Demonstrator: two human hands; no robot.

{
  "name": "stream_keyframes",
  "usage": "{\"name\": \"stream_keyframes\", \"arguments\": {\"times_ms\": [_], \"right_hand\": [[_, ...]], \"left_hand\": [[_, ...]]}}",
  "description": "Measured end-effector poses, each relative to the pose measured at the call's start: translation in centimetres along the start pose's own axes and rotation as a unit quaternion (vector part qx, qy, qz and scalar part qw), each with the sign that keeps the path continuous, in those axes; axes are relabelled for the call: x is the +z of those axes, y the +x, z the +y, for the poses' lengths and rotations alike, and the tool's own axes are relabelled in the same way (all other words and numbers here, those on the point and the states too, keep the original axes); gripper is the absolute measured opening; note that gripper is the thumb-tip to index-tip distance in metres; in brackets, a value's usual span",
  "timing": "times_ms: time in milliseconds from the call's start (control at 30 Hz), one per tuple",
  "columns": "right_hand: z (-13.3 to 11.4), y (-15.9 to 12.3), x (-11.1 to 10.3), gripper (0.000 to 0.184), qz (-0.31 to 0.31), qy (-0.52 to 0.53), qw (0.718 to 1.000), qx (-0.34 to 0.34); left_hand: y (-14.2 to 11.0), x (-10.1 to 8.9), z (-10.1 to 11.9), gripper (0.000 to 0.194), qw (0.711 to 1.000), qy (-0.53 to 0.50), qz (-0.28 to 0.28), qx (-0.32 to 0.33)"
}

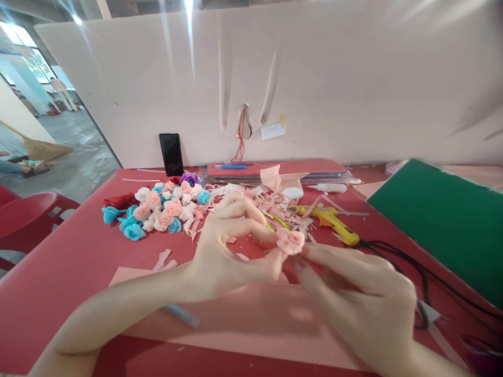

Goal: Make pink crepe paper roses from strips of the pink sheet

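Note:
A small pink paper rose [291,241] is held up over the table between both hands. My left hand [231,243] pinches it from the left with thumb and forefinger, the other fingers curled above. From the lower right, my right hand [361,293] closes thumb and forefinger at the rose's edge; the exact spot it grips is partly hidden. Beneath the hands lies a large sheet of pink paper [251,330]. Behind them are pink paper scraps [251,196] and a yellow glue gun [332,222]. To the left sits a pile of finished paper roses [168,207], pink, white, blue and purple.
A black phone [171,154] leans against the white board [334,78]. The glue gun's black cord [424,262] runs right, past a green board [444,225]. A white glue bottle [330,187] lies behind. Red chairs [35,214] stand left of the red table [51,283].

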State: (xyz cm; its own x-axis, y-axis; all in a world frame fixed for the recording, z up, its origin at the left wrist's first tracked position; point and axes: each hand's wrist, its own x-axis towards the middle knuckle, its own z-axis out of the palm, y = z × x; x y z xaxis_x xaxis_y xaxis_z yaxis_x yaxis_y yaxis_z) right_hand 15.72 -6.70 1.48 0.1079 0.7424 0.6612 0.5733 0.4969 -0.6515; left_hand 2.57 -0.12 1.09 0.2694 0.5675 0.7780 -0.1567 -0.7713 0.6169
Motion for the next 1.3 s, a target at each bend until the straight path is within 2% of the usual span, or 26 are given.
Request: {"name": "stream_keyframes", "arguments": {"times_ms": [67, 133, 233, 300, 400, 500, 733, 967, 1300], "right_hand": [[0.0, 0.3, -0.1, 0.021, -0.009, 0.037, 0.999, 0.023], [0.2, 0.7, -0.3, 0.021, -0.045, 0.105, 0.992, 0.062], [0.8, 1.1, -0.4, 0.013, -0.119, 0.189, 0.966, 0.127], [1.2, 1.2, -0.3, 0.008, -0.148, 0.212, 0.953, 0.158], [1.6, 1.1, -0.3, 0.012, -0.158, 0.236, 0.939, 0.195], [1.6, 1.0, -0.2, 0.012, -0.157, 0.223, 0.938, 0.213], [1.4, 1.3, -0.4, 0.015, -0.181, 0.164, 0.96, 0.141], [1.5, 0.7, -0.2, 0.018, -0.131, 0.097, 0.979, 0.122], [1.3, 0.2, 0.3, 0.014, -0.057, 0.068, 0.996, 0.023]], "left_hand": [[0.1, -0.1, 0.2, 0.018, 1.0, -0.017, -0.003, -0.018], [0.2, 0.0, 0.3, 0.018, 0.998, -0.04, -0.01, -0.046], [0.2, -0.1, 0.3, 0.015, 0.991, -0.09, -0.031, -0.099], [0.2, -0.3, 0.1, 0.014, 0.984, -0.12, -0.046, -0.126], [0.1, -0.5, -0.4, 0.015, 0.978, -0.135, -0.056, -0.147], [0.1, -0.5, -0.6, 0.016, 0.978, -0.128, -0.058, -0.154], [0.5, -0.6, -0.5, 0.014, 0.978, -0.12, -0.063, -0.157], [0.4, -0.4, -0.7, 0.011, 0.98, -0.122, -0.057, -0.145], [0.1, 0.2, -0.3, 0.011, 0.994, -0.059, -0.048, -0.082]]}}
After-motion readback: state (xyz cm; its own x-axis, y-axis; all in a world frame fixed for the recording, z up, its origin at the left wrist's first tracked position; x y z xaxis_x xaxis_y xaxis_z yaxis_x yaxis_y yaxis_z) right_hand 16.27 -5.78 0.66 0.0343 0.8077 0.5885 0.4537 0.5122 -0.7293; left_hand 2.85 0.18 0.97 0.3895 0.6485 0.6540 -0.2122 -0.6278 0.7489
